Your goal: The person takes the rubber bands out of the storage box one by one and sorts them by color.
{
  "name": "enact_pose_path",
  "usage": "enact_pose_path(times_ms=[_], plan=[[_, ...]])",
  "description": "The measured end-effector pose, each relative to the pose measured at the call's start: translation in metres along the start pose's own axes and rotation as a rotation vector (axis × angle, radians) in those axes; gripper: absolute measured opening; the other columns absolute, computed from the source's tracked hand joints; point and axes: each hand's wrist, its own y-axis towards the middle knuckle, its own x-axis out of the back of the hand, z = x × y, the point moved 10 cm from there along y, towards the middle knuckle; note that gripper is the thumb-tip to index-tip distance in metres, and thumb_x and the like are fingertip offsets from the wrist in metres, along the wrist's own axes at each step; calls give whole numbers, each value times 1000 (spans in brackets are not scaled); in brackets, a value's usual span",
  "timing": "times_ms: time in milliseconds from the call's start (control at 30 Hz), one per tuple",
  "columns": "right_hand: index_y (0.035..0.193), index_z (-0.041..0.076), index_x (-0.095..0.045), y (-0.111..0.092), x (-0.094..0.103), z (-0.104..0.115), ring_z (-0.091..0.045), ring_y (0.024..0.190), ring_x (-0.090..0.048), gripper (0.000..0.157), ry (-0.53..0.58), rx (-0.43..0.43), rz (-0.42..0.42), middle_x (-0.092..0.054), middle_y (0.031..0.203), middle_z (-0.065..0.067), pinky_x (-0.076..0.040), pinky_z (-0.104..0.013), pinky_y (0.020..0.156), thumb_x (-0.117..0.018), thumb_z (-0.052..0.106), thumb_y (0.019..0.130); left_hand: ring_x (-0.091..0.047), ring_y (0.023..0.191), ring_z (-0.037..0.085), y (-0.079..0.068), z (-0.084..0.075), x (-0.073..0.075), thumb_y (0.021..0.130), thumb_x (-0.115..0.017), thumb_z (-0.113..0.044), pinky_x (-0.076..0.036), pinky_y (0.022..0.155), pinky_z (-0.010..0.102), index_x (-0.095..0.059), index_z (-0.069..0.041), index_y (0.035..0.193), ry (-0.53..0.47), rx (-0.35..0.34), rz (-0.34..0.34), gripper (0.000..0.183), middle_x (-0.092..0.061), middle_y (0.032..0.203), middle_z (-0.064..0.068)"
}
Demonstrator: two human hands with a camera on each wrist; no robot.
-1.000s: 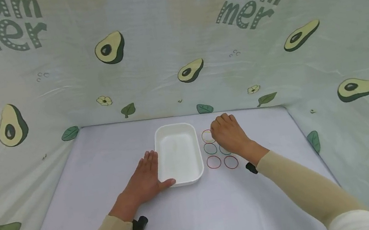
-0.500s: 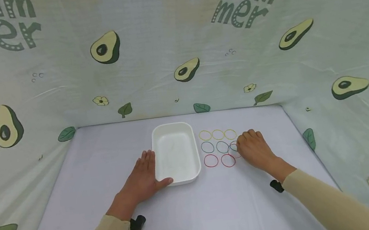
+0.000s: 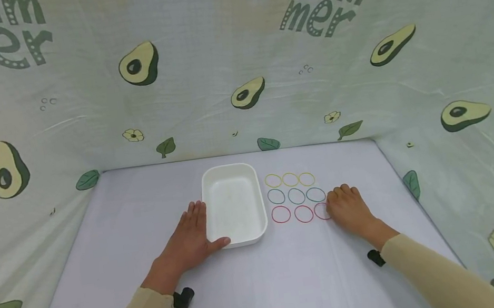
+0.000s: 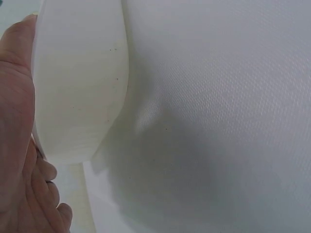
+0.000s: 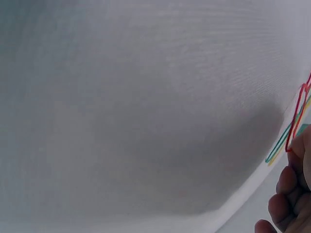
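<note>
A white rectangular tray (image 3: 240,244) stands on the table. My left hand (image 3: 191,239) rests against its left side, fingers straight along the rim and thumb across the near corner; in the left wrist view the tray's outer wall (image 4: 80,87) lies beside the palm. My right hand (image 3: 348,212), fingers curled, pinches the edge of a red rubber band (image 3: 315,212) at the near right end of the rows. The right wrist view shows this red band (image 5: 287,138) at the thumb tip. Part of it is hidden by the hand.
Right of the tray lie three rows of thin bands: yellow bands (image 3: 291,185) at the back, green bands (image 3: 297,203) in the middle, red bands (image 3: 305,222) nearest. Behind the table (image 3: 269,300) hangs a printed curtain (image 3: 201,102).
My right hand has moved from the back row to the near right, bringing a red band from overlapping the green row to the end of the red row. The left hand has stayed put.
</note>
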Motion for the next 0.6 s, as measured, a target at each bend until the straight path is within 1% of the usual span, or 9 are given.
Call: enact_pose_path(times_ms=[233,333,467,600], plan=[[75,6,-54,2,0,2,-30,76,-45,19,1,-1,-28,-46,69,-6,-33,-39,63,-63,16,89,-3,152,36,0,1,-1,81,-42,-84,-14,123,50,-6,3,155,-6,15,9,119,-7,163,21],[78,5,-56,2,2,3,-32,78,-47,18,4,-25,-47,-49,72,-8,-36,-41,64,-62,17,90,-3,152,36,0,1,-1,81,-42,-85,-14,123,51,-6,2,155,-8,24,10,120,-6,163,21],[92,3,-62,2,7,6,-33,87,-51,17,74,-98,-59,-58,86,-11,-41,-47,73,-62,19,92,-7,152,36,-1,2,2,80,-42,-85,-15,122,54,-8,1,155,-21,27,-19,120,-9,163,21],[104,4,-64,1,13,14,-34,98,-53,24,158,-152,-60,-61,98,-12,-42,-51,83,-61,24,93,-11,151,37,-3,0,7,81,-41,-84,-17,120,57,-14,0,155,-26,25,-66,116,-14,162,20]])
